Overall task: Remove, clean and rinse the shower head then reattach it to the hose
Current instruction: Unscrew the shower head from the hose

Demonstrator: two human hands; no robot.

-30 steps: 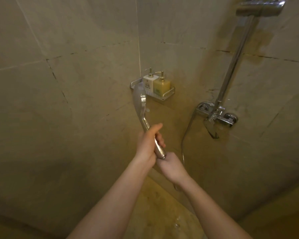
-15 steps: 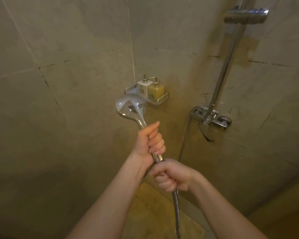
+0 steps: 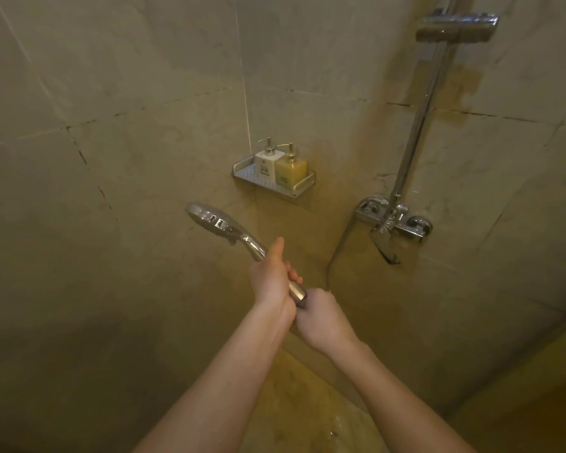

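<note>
1. Head view: the chrome shower head (image 3: 213, 221) is seen left of centre in the frame, tilted so that its round face lies to the upper left and its handle runs down to the lower right.
2. The handle is gripped by the left hand (image 3: 270, 279), just below the centre of the frame; its fingers (image 3: 293, 276) are curled round the handle and the thumb is laid along it, pointing up.
3. The lower end of the handle, a short chrome collar with a dark ring, is seen between the two hands.
4. The right hand (image 3: 321, 317) is held just below and to the right of the left hand, touching it; it is closed around the joint at the handle's end, but its fingers are hidden behind the back of the hand, so exactly what is pinched cannot be told.
5. The hose (image 3: 335, 253) is seen as a thin dark line running from above the right hand up to the mixer tap (image 3: 394, 220) at the right of the frame.
6. A chrome riser pipe (image 3: 419, 125) is seen rising from the tap to a fitting (image 3: 456, 26) at the upper right.
7. A perforated metal corner shelf (image 3: 268, 181) is fixed to the tiled wall (image 3: 111, 125) above the centre; a white pump bottle (image 3: 268, 160) and a yellow pump bottle (image 3: 291, 168) are stood on it, touching side by side.
</note>
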